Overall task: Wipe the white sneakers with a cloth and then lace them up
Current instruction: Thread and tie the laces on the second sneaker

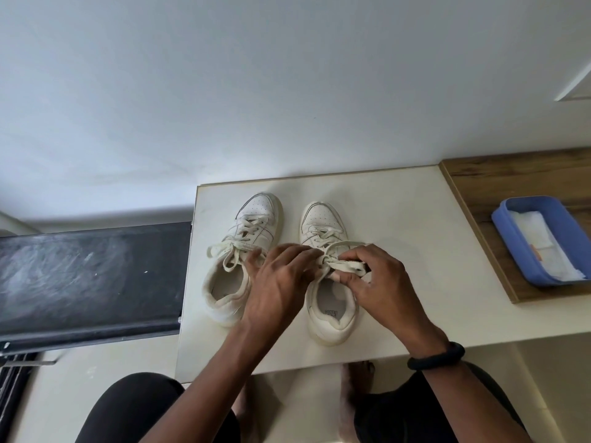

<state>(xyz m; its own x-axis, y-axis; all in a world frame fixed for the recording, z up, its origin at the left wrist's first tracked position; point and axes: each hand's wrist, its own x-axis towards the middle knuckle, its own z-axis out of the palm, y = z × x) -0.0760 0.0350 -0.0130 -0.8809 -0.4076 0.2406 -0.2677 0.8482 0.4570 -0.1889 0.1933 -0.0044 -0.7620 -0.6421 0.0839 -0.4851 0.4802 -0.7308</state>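
Near the front edge of the cream laminate table (399, 219): last bow apparently under way.
Off the left edge stands a dusty black board (89, 276); the left white leather sneaker (252, 225) sits with its bow tied. The left hand (281, 282) pinches the knot and the right hand (380, 282) grips a loop of flat cream lace (348, 266) over the right white leather sneaker (323, 219). Best to draw both loops evenly while pinning the knot. Beyond the right edge, a blue plastic tray (529, 200) holds the folded white cloth (543, 244), well apart; nothing seems to obstruct.
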